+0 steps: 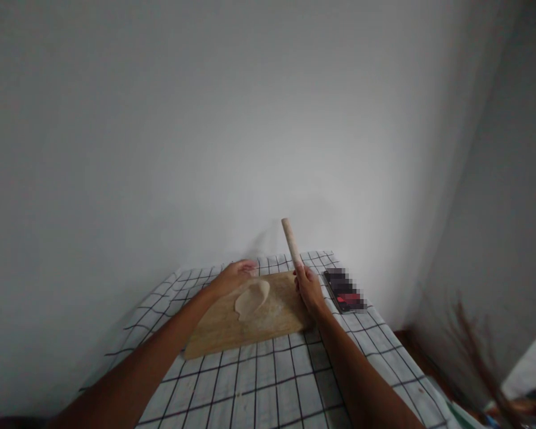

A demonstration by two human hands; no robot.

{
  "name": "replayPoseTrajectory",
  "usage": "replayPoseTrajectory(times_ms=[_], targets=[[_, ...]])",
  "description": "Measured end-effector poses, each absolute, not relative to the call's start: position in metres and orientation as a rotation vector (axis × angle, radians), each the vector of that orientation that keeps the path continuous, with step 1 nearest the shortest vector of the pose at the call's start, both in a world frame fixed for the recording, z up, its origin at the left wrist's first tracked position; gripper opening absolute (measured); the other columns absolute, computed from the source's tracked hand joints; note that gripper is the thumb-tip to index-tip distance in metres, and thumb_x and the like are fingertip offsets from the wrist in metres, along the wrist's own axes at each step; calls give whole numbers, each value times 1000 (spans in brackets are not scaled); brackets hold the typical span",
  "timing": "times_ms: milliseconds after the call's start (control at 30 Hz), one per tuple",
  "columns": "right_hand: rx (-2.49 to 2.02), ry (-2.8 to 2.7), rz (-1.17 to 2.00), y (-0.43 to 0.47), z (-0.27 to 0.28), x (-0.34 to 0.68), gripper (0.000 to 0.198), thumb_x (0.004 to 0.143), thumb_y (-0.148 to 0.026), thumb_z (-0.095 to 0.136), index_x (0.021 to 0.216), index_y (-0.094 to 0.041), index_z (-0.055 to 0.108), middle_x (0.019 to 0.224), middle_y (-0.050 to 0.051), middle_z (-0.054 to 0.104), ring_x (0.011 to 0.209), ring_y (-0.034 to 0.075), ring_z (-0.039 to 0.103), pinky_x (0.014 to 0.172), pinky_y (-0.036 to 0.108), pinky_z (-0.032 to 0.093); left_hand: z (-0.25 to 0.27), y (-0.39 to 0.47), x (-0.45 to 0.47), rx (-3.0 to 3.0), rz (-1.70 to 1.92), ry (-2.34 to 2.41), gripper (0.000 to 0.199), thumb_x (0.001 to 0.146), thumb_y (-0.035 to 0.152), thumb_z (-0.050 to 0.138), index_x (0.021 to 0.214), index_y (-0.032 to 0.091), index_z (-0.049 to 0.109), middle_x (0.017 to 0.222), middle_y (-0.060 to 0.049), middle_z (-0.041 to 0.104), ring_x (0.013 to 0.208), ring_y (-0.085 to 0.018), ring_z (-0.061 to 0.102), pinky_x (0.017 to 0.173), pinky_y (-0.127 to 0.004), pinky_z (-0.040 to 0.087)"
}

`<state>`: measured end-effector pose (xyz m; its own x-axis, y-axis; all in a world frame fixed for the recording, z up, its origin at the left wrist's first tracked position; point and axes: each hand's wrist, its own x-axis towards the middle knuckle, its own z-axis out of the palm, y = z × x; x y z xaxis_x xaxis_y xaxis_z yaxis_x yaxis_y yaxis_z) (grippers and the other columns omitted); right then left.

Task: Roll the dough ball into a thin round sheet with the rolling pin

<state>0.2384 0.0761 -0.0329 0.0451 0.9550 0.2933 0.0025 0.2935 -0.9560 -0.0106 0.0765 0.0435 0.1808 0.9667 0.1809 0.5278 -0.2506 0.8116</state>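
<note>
A flattened, pale sheet of dough (251, 300) lies on a wooden board (205, 339), with one side lifted or folded over. My left hand (237, 275) is just beyond the dough, above the board's far edge. Its fingers are loosely bent and apart, and I see nothing held in them. At the board's right side, my right hand (309, 285) grips the lower end of a wooden rolling pin (291, 241). The pin is tilted up, its free end pointing away toward the wall and clear of the dough.
A white cloth with dark grid lines (250, 381) covers the table. To the right of the board lies a phone (343, 292), its screen partly blurred out. A plain wall (232, 119) rises directly behind the table. Brown twigs (469, 339) stand off to the right.
</note>
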Motion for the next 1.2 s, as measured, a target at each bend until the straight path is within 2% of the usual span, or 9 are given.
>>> replayPoseTrajectory(times_ms=[100, 267, 467, 567, 700, 833, 933, 1033, 1200], targets=[[-1050, -1556, 762, 70, -30, 240, 51, 95, -67, 43, 84, -20, 58, 66, -1, 56, 59, 14, 53, 53, 24, 36, 58, 70, -19, 1899, 1222, 1474, 56, 83, 61, 60, 116, 16, 66, 122, -13, 70, 118, -29, 62, 104, -44, 47], [-1162, -2096, 365, 56, -8, 240, 46, 92, -63, 56, 82, -20, 65, 72, 2, 66, 65, 16, 57, 58, 26, 32, 80, 30, -29, 2208, 1552, 1551, 37, 95, 47, 50, 120, 22, 64, 126, -7, 67, 116, -24, 63, 100, -41, 50], [-1290, -2455, 11, 48, 24, 234, 61, 82, -81, 55, 74, -22, 71, 73, 6, 71, 69, 20, 63, 60, 28, 34, 41, 11, -25, 2445, 1017, 1599, 36, 100, 37, 39, 120, 22, 65, 123, -8, 69, 115, -23, 64, 100, -39, 50], [-1277, -2585, 49, 57, 33, 237, 73, 80, -89, 44, 73, -22, 73, 72, 7, 71, 69, 20, 64, 61, 28, 37, 10, 18, -19, 2412, 884, 1690, 38, 101, 30, 34, 126, 22, 61, 126, -8, 69, 117, -22, 64, 100, -36, 49], [-1238, -2711, 205, 81, 43, 244, 79, 84, -89, 36, 70, -20, 73, 67, 6, 69, 62, 16, 60, 57, 27, 35, -8, 31, -13, 2488, 762, 1819, 40, 102, 26, 31, 130, 18, 58, 132, -12, 66, 125, -23, 60, 108, -39, 44], [-1278, -2732, 320, 104, 37, 243, 79, 96, -77, 26, 69, -19, 73, 63, 5, 67, 60, 15, 60, 59, 27, 38, -16, 46, -19, 2621, 499, 1904, 40, 101, 23, 35, 133, 20, 58, 147, -12, 56, 139, -28, 48, 114, -50, 36], [-1299, -2659, 189, 114, 21, 241, 65, 103, -60, 27, 87, -20, 74, 84, 8, 73, 80, 19, 67, 70, 27, 44, -25, 53, -25, 2656, 377, 1928, 43, 102, 27, 35, 140, 22, 53, 153, -12, 50, 142, -32, 44, 113, -56, 36], [-1212, -2533, 6, 116, 2, 243, 45, 106, -43, 31, 112, -21, 69, 112, 9, 71, 106, 20, 64, 89, 31, 47, -30, 52, -24, 2673, 428, 1937, 47, 104, 32, 31, 145, 21, 49, 152, -14, 51, 142, -32, 44, 112, -58, 37], [-1168, -2464, -34, 98, -15, 252, 41, 107, -33, 31, 112, -20, 70, 119, 9, 71, 115, 21, 62, 104, 36, 46, -23, 38, -11, 2669, 554, 1976, 48, 104, 33, 29, 143, 14, 51, 148, -16, 55, 140, -30, 46, 116, -56, 34]])
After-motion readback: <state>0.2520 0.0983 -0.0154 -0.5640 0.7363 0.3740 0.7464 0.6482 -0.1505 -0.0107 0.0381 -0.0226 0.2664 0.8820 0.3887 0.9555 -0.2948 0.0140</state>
